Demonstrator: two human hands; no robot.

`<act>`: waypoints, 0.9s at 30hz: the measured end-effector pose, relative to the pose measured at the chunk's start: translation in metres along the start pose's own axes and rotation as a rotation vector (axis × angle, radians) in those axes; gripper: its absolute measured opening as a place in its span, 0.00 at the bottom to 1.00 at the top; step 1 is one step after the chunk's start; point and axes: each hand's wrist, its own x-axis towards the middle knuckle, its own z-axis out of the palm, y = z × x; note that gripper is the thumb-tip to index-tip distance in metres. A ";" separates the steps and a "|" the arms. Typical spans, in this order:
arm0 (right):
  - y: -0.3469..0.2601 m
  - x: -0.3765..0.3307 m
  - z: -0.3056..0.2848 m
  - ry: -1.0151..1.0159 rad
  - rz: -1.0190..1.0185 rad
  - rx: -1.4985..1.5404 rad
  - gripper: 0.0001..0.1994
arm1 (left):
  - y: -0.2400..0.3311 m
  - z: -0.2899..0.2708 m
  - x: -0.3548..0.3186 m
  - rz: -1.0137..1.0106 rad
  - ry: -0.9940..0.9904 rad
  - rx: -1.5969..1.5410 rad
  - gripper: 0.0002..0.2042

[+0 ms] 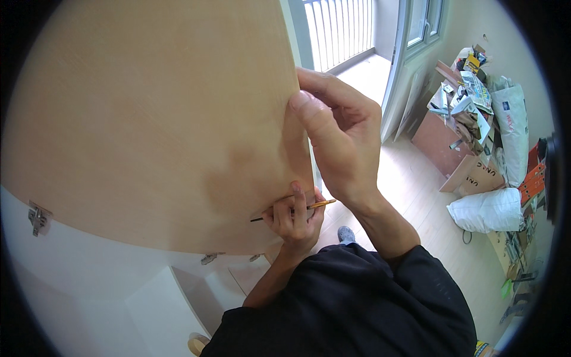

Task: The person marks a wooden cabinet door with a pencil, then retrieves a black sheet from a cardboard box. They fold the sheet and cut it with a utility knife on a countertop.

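A large light-wood panel (148,119) fills the upper left of the view. My right hand (342,134) grips its right edge, thumb flat on the face and fingers wrapped behind. Just below, my left hand (294,220) holds a yellow pencil (291,211) against the panel's lower right corner, with the dark tip pointing left. Both forearms rise from my black sleeves at the bottom.
White cabinet parts (119,279) lie under the panel, with a metal hinge (37,217) at the left and smaller fittings (208,258) near the middle. A glass door and railing (345,30) stand behind. Sacks (488,209), a cardboard box (483,175) and clutter line the right wall.
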 end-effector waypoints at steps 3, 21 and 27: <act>0.002 -0.002 -0.003 -0.021 0.001 -0.008 0.16 | -0.001 0.000 -0.003 0.005 -0.005 0.014 0.35; 0.006 0.003 -0.008 -0.065 0.059 0.089 0.18 | -0.003 0.002 -0.005 0.014 0.011 -0.001 0.35; 0.006 0.002 -0.014 -0.114 -0.014 -0.042 0.19 | -0.004 0.001 -0.004 0.014 0.003 0.008 0.34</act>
